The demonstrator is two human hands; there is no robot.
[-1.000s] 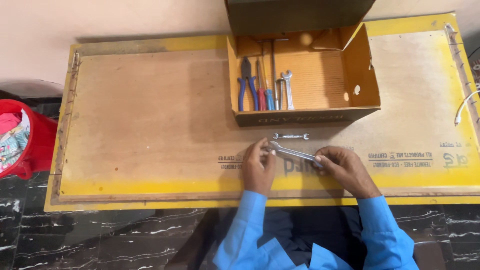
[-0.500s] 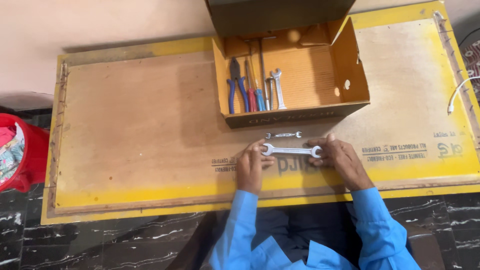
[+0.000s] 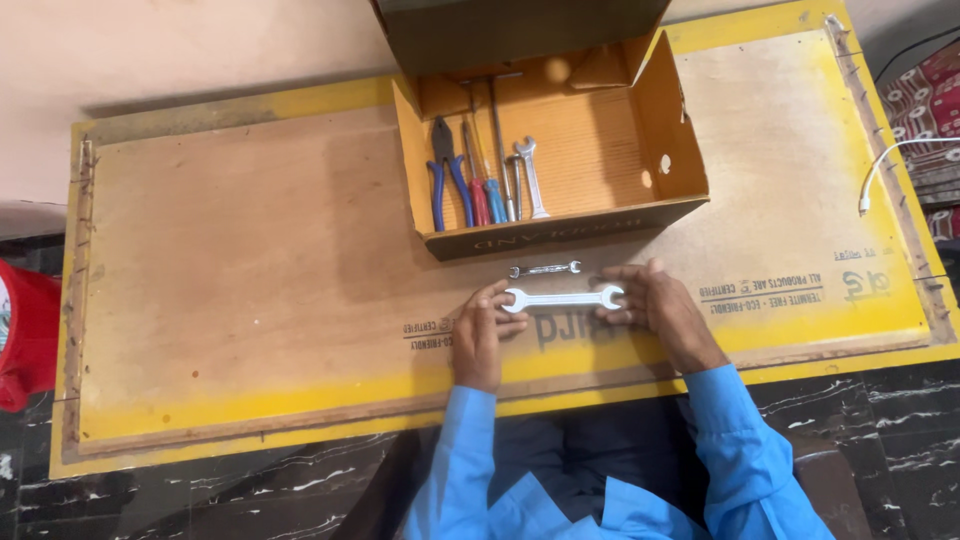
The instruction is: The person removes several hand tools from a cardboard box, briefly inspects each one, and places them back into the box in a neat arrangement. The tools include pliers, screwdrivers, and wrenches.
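With your left hand (image 3: pixel 480 325) and right hand (image 3: pixel 655 300) each pinching one end of the wrench (image 3: pixel 562 298), flat on the counter (image 3: pixel 250 280) at 6 o'clock from the box (image 3: pixel 560 235), keep it level and parallel to the small spanner (image 3: pixel 545 269).

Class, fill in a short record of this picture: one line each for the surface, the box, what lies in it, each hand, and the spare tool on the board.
Surface: plywood board with yellow edges
Box: open cardboard box, lid up
In box: blue-handled pliers, red and blue screwdrivers, a small spanner
Left hand: fingers on the left end of the large spanner
Right hand: fingers on its right end
Large spanner: lies flat, lengthwise between the hands
Spare tool: thin spanner, just behind it, untouched
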